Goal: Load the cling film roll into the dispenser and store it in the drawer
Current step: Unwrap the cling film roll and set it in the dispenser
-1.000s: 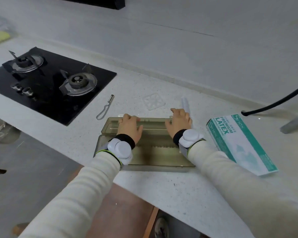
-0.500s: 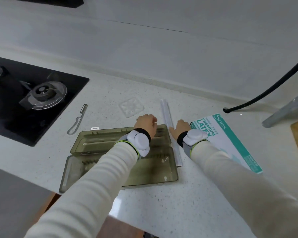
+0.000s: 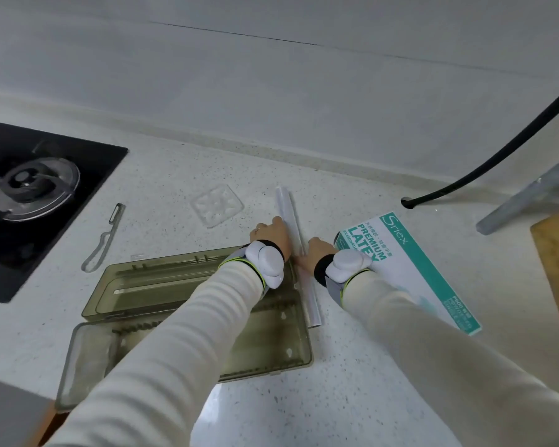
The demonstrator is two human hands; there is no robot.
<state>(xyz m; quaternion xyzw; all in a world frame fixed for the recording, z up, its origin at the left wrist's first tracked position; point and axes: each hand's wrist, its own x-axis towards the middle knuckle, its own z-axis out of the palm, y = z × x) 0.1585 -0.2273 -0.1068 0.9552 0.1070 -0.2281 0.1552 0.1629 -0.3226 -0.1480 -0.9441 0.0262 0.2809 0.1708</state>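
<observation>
While both hands flank cling film roll (image 3: 291,227), left hand (image 3: 271,235), right hand (image 3: 317,254), grips unclear, dispenser (image 3: 162,285) open.

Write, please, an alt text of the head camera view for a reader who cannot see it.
Both hands, left hand and right hand, reach to a cling film roll lying on a white counter, beside the right end of an open olive dispenser. A latex glove box lies to the right; a gas hob is at far left.
</observation>
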